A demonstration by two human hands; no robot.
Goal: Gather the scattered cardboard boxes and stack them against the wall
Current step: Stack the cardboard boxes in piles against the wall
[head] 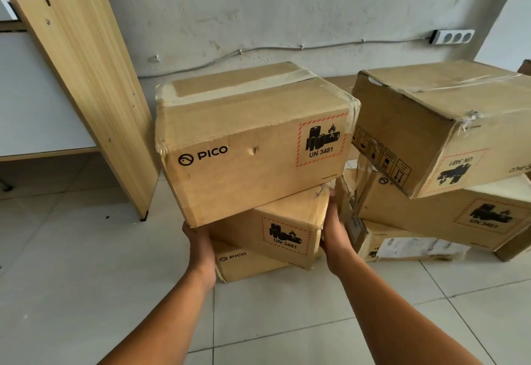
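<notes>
Against the grey wall [287,14], a PICO box [253,146] is held from below by the left hand [199,245] and right hand [334,228], fingers hidden underneath, apparently for seating squarely upon the lower boxes [287,235].

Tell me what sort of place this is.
Probably a storeroom or back room of an office: PICO boxes piled on a tiled floor, a bare scuffed wall with a power strip, a loose wooden panel leaning.
</notes>
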